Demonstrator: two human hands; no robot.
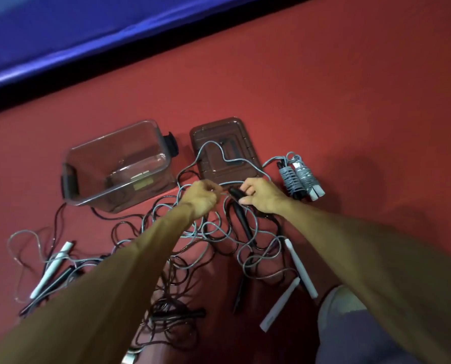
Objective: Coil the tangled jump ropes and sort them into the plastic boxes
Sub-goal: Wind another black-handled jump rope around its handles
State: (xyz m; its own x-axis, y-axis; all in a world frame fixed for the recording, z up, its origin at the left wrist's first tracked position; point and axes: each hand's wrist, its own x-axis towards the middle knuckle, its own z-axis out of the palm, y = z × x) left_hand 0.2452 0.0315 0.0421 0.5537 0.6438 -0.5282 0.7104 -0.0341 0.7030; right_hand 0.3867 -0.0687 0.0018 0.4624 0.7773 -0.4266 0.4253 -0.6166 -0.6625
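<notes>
Freeing one rope from the tangle (206,232) wants patience: the right hand (258,195) grips a black handle (239,206), the left hand (200,195) pinches grey cord (232,183). Feed loops out singly, then coil. The box (130,143) sits just left, open.

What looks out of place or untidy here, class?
A grey rope strays across the lid, which lies flat beside the open clear box. Grey and black ropes lie tangled under the left hand and right hand. The one coiled bundle sits right of the lid, not in the box.
</notes>
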